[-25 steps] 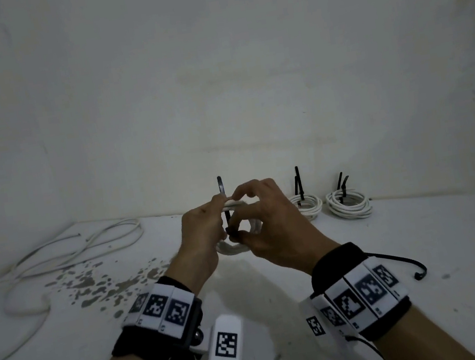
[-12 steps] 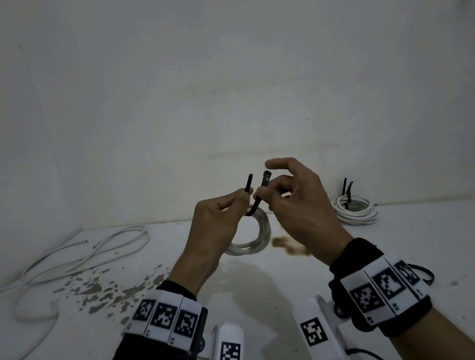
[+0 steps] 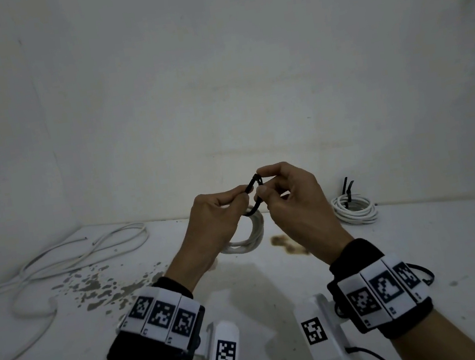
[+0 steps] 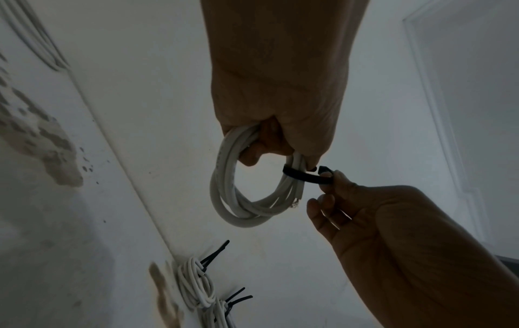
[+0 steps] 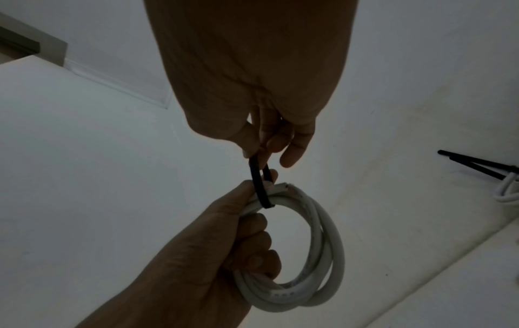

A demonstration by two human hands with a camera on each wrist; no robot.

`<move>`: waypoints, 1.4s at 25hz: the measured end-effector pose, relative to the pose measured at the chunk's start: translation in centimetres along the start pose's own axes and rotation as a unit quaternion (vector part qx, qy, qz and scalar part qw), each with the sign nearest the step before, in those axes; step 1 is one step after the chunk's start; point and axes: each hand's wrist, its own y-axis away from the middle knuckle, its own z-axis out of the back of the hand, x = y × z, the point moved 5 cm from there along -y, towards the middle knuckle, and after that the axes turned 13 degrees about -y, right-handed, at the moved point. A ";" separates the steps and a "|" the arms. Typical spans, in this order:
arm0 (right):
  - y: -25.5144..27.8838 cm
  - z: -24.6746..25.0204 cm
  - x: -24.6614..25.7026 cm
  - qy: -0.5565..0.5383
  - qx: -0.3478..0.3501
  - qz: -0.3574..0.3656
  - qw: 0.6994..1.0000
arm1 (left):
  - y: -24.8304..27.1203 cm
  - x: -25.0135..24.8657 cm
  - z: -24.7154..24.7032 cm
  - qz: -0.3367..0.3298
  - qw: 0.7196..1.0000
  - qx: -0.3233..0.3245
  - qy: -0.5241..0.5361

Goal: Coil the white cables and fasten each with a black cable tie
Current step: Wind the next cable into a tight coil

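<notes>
My left hand [image 3: 239,198] grips a coiled white cable [image 3: 247,235] that hangs below its fist, above the table. A black cable tie [image 3: 253,184] is wrapped round the coil's strands and bent into a small loop. My right hand [image 3: 261,181] pinches the loop's ends between thumb and forefinger, just right of the left hand. The left wrist view shows the coil [image 4: 238,195] in the fist and the black tie [image 4: 306,176] running to the right hand's fingertips [image 4: 327,177]. In the right wrist view the tie [image 5: 259,182] crosses the coil [image 5: 325,255] beside its cut end.
A tied coil [image 3: 354,208] with upright black tie tails lies at the back right of the white table [image 3: 424,244]. Two tied coils [image 4: 193,284] show by the wall. A loose white cable [image 3: 86,248] sprawls at the left. Brown stains [image 3: 289,244] mark the surface.
Both hands have risen a little with the coil. The tie's two ends, apart half a second ago, now meet in a small loop at my right fingertips.
</notes>
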 end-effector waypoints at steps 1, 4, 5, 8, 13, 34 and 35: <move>0.0 0.0 0.0 0.001 -0.002 0.000 1.000 | 0.0 0.0 0.0 -0.003 1.000 -0.003 -0.007; -0.1 0.3 -0.2 0.008 -0.015 0.000 1.000 | -0.2 -0.1 0.1 -0.018 0.999 -0.004 -0.037; -0.1 0.3 -0.3 0.015 -0.014 -0.001 1.000 | -0.3 -0.1 0.1 -0.023 0.999 -0.005 -0.046; -0.2 0.3 -0.3 0.045 0.007 -0.014 0.999 | -0.3 -0.1 0.4 -0.039 0.997 -0.013 -0.066; -0.2 0.2 -0.4 0.097 0.036 -0.043 0.994 | -0.4 0.0 0.9 -0.075 0.992 -0.010 -0.101; 3.2 -2.4 0.3 0.378 0.229 0.054 0.895 | -0.9 2.1 0.5 -0.141 0.962 -0.087 -0.216; 3.4 -2.4 0.5 0.349 0.218 0.053 0.910 | -0.9 2.2 0.6 -0.146 0.964 -0.085 -0.205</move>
